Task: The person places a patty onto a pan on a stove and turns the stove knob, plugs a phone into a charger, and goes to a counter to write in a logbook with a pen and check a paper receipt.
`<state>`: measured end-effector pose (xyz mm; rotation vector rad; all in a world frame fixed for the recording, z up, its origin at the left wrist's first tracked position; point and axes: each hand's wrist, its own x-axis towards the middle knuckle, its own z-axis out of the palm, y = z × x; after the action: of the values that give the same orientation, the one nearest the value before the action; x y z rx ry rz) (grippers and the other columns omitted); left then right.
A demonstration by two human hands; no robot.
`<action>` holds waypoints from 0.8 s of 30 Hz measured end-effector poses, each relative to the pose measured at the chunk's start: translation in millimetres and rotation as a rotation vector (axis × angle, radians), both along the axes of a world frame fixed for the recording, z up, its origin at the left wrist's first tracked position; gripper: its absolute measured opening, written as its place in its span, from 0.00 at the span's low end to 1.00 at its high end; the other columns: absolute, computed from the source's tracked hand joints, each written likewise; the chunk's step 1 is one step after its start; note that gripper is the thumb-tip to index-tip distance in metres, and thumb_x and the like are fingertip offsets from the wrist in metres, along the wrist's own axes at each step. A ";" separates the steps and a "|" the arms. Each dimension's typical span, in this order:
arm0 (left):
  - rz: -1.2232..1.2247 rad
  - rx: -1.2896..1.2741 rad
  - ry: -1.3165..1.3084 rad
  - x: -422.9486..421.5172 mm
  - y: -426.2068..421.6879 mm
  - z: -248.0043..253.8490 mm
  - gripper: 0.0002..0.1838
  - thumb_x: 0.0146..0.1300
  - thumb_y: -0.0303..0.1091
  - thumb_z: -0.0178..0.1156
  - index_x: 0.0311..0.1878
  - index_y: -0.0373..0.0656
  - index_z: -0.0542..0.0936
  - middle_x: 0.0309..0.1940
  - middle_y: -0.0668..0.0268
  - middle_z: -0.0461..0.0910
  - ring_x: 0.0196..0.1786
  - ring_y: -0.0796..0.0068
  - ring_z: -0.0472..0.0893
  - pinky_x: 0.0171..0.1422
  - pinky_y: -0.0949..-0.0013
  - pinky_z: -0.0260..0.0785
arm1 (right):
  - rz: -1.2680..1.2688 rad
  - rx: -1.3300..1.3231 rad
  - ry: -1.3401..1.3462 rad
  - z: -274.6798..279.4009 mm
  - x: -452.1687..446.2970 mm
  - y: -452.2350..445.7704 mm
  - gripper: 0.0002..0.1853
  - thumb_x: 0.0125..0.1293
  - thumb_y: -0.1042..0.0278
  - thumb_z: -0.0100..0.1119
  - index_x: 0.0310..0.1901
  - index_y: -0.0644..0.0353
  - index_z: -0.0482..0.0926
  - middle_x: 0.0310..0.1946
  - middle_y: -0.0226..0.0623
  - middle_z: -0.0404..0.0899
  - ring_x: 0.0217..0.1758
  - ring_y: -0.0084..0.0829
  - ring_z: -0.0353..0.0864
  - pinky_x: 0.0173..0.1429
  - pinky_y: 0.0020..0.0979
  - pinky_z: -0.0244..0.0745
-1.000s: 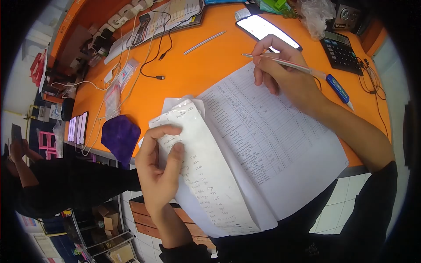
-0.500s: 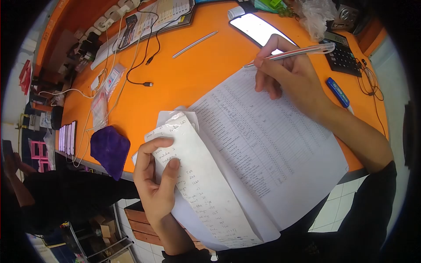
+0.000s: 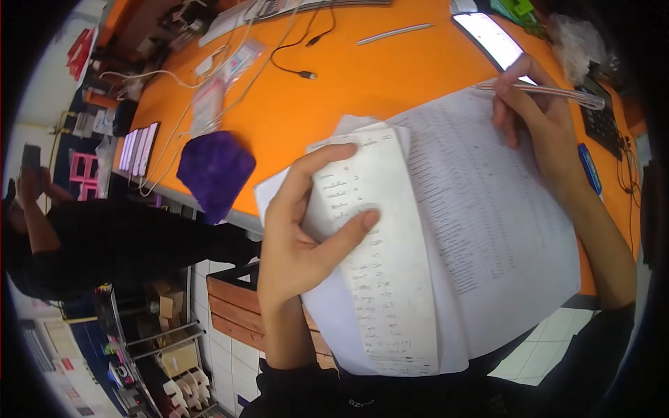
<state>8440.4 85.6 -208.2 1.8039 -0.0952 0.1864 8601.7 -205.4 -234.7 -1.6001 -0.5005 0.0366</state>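
My left hand (image 3: 300,237) grips a long paper slip (image 3: 397,279) with a handwritten list of words and numbers, thumb on its face and fingers curled at its edge. Under it lie other white sheets, including a printed table sheet (image 3: 481,202) spread to the right. My right hand (image 3: 536,118) is closed around a pen (image 3: 585,97), held nearly level above the top of the printed sheet. The pen's tip end points left; whether it touches paper I cannot tell.
On the orange table (image 3: 334,97) are a lit phone (image 3: 491,42), calculator (image 3: 603,125), blue marker-like object (image 3: 590,168), silver stick (image 3: 394,33), purple cloth (image 3: 217,174), cables and several upright phones (image 3: 139,148). Another person (image 3: 104,237) stands at left, holding a dark device.
The view has swung left, so the table things appear shifted right and up. My left hand and the slip sit higher and closer to the printed sheet. Both hands keep their holds.
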 end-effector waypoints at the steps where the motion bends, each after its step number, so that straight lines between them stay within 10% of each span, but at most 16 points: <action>1: -0.025 -0.039 0.011 1.2 -0.4 0.1 0.35 0.59 0.17 0.76 0.71 0.35 0.75 0.59 0.55 0.83 0.64 0.67 0.83 0.69 0.67 0.73 | -0.051 -0.084 -0.051 0.4 1.0 -0.3 0.06 0.80 0.59 0.63 0.46 0.50 0.82 0.25 0.29 0.83 0.19 0.15 0.70 0.25 0.22 0.61; 24: -0.017 -0.104 -0.067 2.3 -4.4 -6.2 0.53 0.70 0.15 0.63 0.89 0.41 0.41 0.61 0.45 0.85 0.64 0.61 0.86 0.71 0.61 0.74 | -0.023 -0.010 -0.009 2.6 -1.1 2.4 0.06 0.80 0.61 0.60 0.48 0.51 0.80 0.27 0.29 0.83 0.19 0.15 0.70 0.25 0.22 0.60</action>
<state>8442.7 81.2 -214.4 1.6930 -0.1456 0.2358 8600.7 -202.9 -232.1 -1.6161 -0.4895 0.0146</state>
